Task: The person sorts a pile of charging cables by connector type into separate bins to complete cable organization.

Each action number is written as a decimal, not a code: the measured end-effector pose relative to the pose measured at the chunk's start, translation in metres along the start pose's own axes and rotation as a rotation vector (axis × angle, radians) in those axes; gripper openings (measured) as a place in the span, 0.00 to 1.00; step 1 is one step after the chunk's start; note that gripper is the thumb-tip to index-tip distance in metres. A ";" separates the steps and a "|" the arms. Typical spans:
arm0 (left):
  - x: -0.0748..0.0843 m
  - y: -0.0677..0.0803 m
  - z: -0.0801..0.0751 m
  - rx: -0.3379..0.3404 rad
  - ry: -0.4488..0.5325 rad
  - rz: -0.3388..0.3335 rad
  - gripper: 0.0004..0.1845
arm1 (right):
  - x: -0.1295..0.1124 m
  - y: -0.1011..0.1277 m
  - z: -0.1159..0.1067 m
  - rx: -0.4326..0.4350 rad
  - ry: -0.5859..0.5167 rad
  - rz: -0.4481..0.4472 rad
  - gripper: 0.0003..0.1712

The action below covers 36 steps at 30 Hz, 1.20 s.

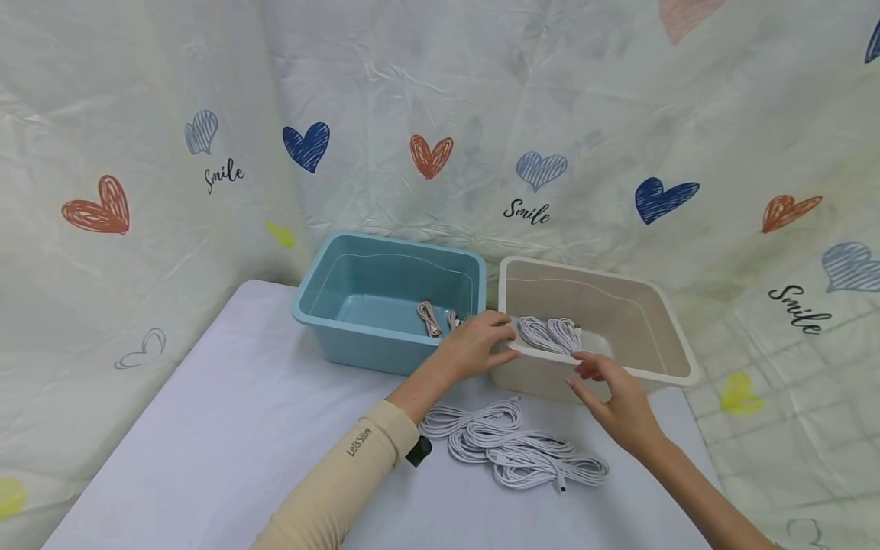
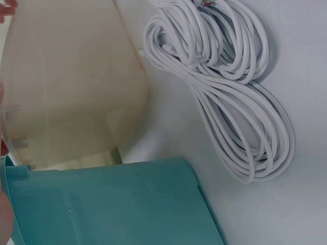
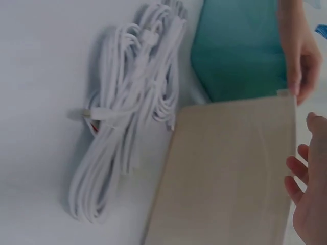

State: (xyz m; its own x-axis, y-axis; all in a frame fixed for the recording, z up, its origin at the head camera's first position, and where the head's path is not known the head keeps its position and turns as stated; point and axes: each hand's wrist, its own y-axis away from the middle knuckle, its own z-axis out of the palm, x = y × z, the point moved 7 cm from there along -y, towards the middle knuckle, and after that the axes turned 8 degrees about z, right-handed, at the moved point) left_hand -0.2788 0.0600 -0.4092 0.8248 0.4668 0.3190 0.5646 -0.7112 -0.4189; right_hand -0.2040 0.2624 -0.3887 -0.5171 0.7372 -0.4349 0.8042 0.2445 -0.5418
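My left hand point(image 1: 477, 341) is at the near left corner of the beige bin point(image 1: 677, 359), its fingers over the rim and the thumb spread apart from them. My right hand point(image 1: 619, 401) hovers at the same bin's front rim, thumb and fingers apart with nothing between them. Inside the bin, between both hands, lies a coiled white cable point(image 1: 550, 334). On the table in front, several white cables point(image 1: 509, 439) lie bundled in overlapping loops; the right wrist view shows a connector point(image 3: 97, 113) at one bundle's edge.
Left of the beige bin stands a blue-green bin point(image 1: 371, 340) holding small pinkish-beige cables point(image 1: 428, 319), partly hidden behind the left hand. Both bins stand at the back of the white table point(image 1: 206, 443), before a hanging sheet point(image 1: 412, 92) printed with hearts.
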 end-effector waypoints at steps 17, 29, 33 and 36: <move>-0.001 0.001 -0.001 -0.005 -0.041 -0.010 0.15 | 0.015 0.046 0.085 -0.297 -0.047 0.008 0.26; 0.001 0.001 -0.003 0.005 -0.043 0.001 0.15 | 0.030 0.069 0.123 -0.479 -0.135 0.131 0.28; 0.001 0.001 -0.003 0.011 -0.047 0.004 0.15 | 0.034 0.072 0.129 -0.499 -0.118 0.158 0.28; 0.000 0.001 -0.002 0.002 -0.049 -0.006 0.15 | 0.037 0.074 0.133 -0.528 -0.090 0.193 0.28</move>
State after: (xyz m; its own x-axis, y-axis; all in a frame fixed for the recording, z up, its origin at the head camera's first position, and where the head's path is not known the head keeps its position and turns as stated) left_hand -0.2782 0.0586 -0.4079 0.8222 0.4960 0.2793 0.5691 -0.7073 -0.4193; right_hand -0.2031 0.2239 -0.5405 -0.3504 0.7487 -0.5627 0.9121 0.4093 -0.0234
